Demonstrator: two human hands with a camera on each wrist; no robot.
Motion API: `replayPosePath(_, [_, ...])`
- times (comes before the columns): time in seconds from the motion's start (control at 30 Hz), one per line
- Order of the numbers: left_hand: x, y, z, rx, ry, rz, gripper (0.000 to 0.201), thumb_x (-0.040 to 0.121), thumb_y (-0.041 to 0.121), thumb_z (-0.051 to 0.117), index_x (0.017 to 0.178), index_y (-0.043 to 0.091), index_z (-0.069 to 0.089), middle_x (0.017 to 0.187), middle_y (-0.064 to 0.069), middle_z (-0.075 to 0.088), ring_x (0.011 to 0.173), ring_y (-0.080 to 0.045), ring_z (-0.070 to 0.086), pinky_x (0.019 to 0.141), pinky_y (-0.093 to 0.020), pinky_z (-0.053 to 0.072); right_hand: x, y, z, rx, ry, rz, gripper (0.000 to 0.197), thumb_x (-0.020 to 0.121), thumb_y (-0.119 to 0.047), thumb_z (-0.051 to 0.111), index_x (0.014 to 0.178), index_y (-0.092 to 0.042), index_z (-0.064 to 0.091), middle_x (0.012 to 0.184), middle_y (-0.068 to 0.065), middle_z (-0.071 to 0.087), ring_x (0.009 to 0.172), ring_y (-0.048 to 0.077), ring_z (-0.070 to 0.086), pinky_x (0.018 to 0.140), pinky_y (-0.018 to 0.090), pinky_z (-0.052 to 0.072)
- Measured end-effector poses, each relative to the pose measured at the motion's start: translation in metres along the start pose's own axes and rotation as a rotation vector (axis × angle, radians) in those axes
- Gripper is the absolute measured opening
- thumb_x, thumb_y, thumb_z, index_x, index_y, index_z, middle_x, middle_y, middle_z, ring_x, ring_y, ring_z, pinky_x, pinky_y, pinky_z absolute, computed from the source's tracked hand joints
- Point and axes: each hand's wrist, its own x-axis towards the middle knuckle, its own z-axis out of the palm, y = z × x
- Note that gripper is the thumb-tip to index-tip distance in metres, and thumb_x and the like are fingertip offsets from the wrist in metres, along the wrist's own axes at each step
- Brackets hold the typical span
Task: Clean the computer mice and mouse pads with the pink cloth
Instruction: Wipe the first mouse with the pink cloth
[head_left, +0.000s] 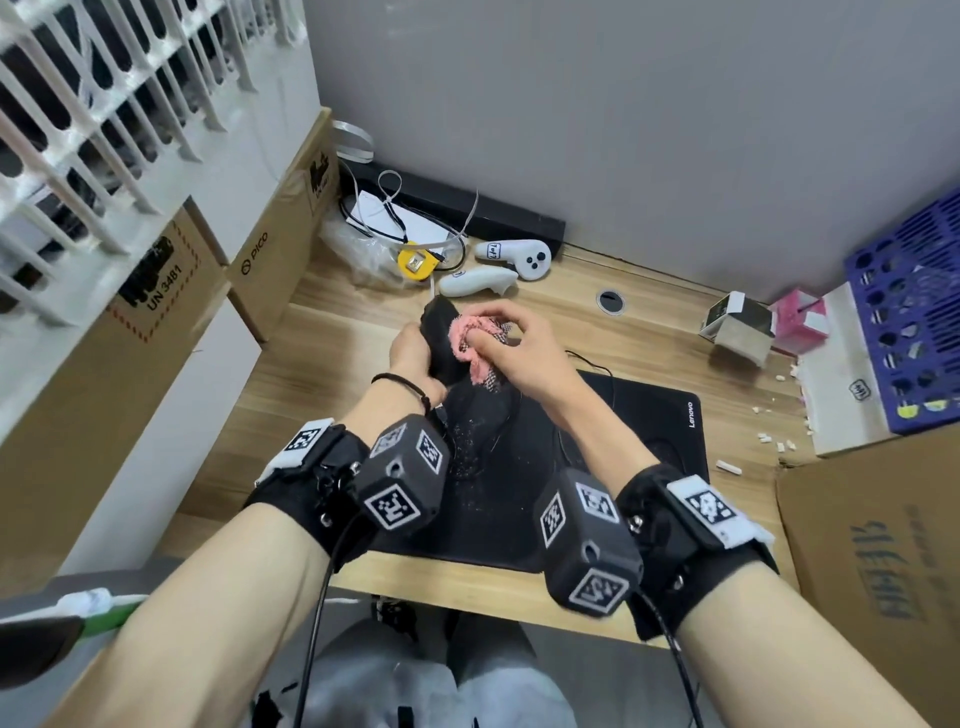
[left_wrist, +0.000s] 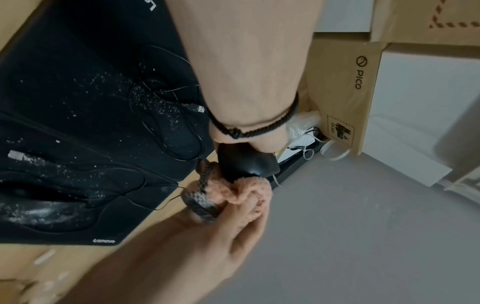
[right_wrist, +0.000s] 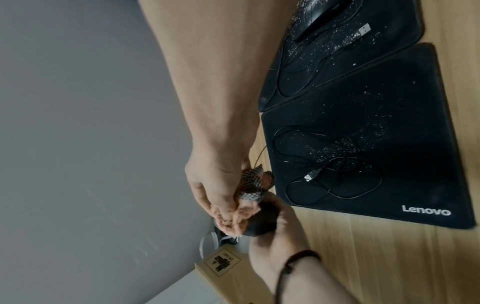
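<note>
My left hand (head_left: 415, 358) grips a black computer mouse (head_left: 441, 338) and holds it up above the desk. My right hand (head_left: 511, 348) pinches a bunched pink cloth (head_left: 467, 338) with a grey checkered back against the mouse's side. The wrist views show the same contact: the mouse (left_wrist: 244, 162) (right_wrist: 262, 222) and the cloth (left_wrist: 233, 193) (right_wrist: 246, 209). Below lie two black Lenovo mouse pads (head_left: 644, 431) (right_wrist: 363, 123), speckled with white crumbs. A second black mouse (right_wrist: 322, 14) rests on the nearer pad. Thin cables with USB plugs (right_wrist: 311, 176) loop over the pads.
Cardboard boxes (head_left: 270, 260) line the left edge of the wooden desk (head_left: 337, 364). Two white controllers (head_left: 514, 257), a yellow tape measure (head_left: 415, 265) and plastic wrap sit at the back. A small box (head_left: 737, 327), a pink box and a blue crate (head_left: 909, 322) stand right.
</note>
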Motion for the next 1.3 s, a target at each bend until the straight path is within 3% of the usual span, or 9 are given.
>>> replayPosePath(0.13, [-0.017,-0.017,0.005,0.087,-0.187,0.033,0.026,0.097,0.029,0.046,0.09,0.012,0.065,0.077,-0.005,0.066,0.059,-0.013,0.063,0.055,-0.021,0.051,0.019,0.0,-0.004,-0.013,0.196,0.097,0.019,0.091,-0.017,0.065,0.109,-0.015,0.067,0.103,-0.002,0.064,0.099,0.015,0.06,0.087,0.028,0.046])
replayPosePath(0.27, [-0.023,-0.008,0.004,0.103,-0.177,0.098,0.028,0.099,0.025,0.044,0.083,0.011,0.062,0.061,-0.003,0.066,0.046,-0.011,0.061,0.043,-0.018,0.048,0.014,0.001,-0.002,0.024,0.174,0.119,0.012,0.09,-0.02,0.065,0.102,-0.02,0.068,0.092,-0.01,0.064,0.098,0.017,0.063,0.087,0.031,0.05])
replayPosePath(0.37, [-0.026,0.0,0.002,0.094,-0.19,0.093,0.031,0.099,0.023,0.04,0.078,0.007,0.058,0.049,-0.003,0.062,0.042,-0.012,0.059,0.043,-0.016,0.047,0.008,-0.003,-0.001,-0.022,0.071,0.104,0.011,0.089,-0.016,0.067,0.097,-0.021,0.067,0.087,-0.01,0.062,0.083,0.007,0.058,0.074,0.02,0.048])
replayPosePath(0.53, [-0.037,0.0,0.006,0.203,-0.266,0.121,0.025,0.098,0.025,0.047,0.084,0.011,0.063,0.064,-0.004,0.068,0.051,-0.013,0.063,0.048,-0.021,0.051,0.012,-0.015,-0.01,0.17,0.179,0.219,0.013,0.1,-0.02,0.054,0.095,-0.02,0.065,0.068,-0.003,0.062,0.06,0.012,0.056,0.04,0.02,0.042])
replayPosePath(0.73, [-0.034,0.008,0.006,0.134,-0.204,0.1,0.03,0.099,0.025,0.043,0.081,0.01,0.061,0.055,0.0,0.066,0.045,-0.01,0.062,0.043,-0.015,0.047,0.009,-0.014,-0.001,0.023,0.123,0.125,0.008,0.09,-0.016,0.065,0.09,-0.024,0.063,0.087,-0.002,0.064,0.08,0.016,0.061,0.074,0.033,0.05])
replayPosePath(0.87, [-0.041,0.006,0.004,0.288,-0.296,0.072,0.032,0.1,0.029,0.043,0.078,0.014,0.061,0.053,0.002,0.065,0.042,-0.007,0.059,0.04,-0.012,0.043,0.007,-0.017,-0.003,0.102,0.257,0.1,0.013,0.093,-0.013,0.059,0.087,-0.024,0.061,0.062,-0.013,0.061,0.052,-0.004,0.057,0.062,0.023,0.048])
replayPosePath(1.0, [-0.034,0.008,0.006,0.116,-0.232,0.003,0.035,0.101,0.021,0.036,0.078,0.007,0.057,0.048,-0.004,0.063,0.039,-0.012,0.06,0.036,-0.016,0.046,0.0,-0.021,0.004,0.01,0.09,0.021,0.014,0.086,-0.008,0.069,0.097,-0.017,0.066,0.084,-0.01,0.064,0.074,-0.002,0.059,0.072,0.017,0.047])
replayPosePath(1.13, [-0.024,0.006,-0.003,-0.084,-0.163,-0.087,0.035,0.1,0.021,0.033,0.083,0.002,0.057,0.06,-0.014,0.066,0.046,-0.022,0.066,0.04,-0.027,0.053,-0.006,-0.021,0.009,-0.031,-0.12,-0.028,0.02,0.082,0.002,0.071,0.099,-0.007,0.069,0.104,0.01,0.07,0.091,0.012,0.063,0.083,0.017,0.049])
replayPosePath(1.3, [-0.002,0.002,-0.022,-0.104,0.035,-0.112,0.027,0.097,0.026,0.039,0.084,0.009,0.056,0.079,-0.01,0.058,0.057,-0.022,0.062,0.057,-0.03,0.055,-0.019,-0.011,0.001,-0.02,-0.22,0.082,0.018,0.085,-0.006,0.072,0.103,-0.009,0.069,0.107,-0.001,0.069,0.087,0.001,0.063,0.078,0.006,0.047])
